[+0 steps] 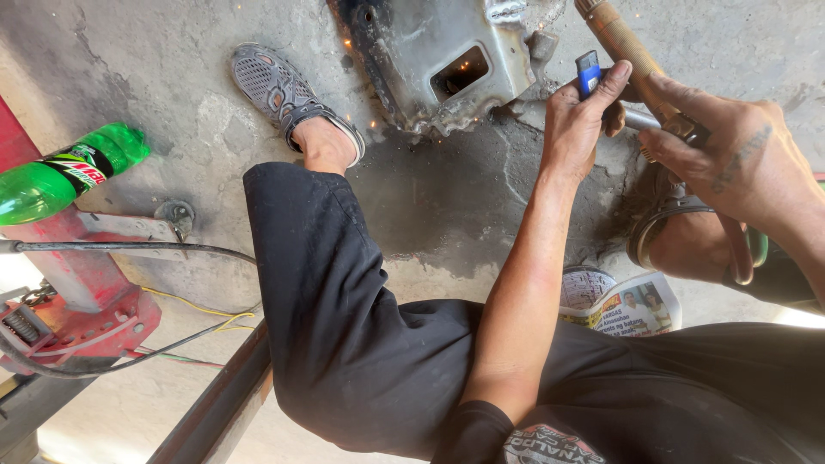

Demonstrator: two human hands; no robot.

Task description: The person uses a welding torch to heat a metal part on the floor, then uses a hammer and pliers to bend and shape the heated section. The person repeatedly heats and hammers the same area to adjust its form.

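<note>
Stained concrete floor fills a workshop scene, folded newspaper lying nearest. Beyond it, the left hand pinches a blue lighter just beside the brass torch gripped in the right hand. Farther off, a scorched metal part sheds sparks; green bottle far left.

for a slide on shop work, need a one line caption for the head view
Left hand holds a blue lighter beside the torch gripped by the right hand.
</note>
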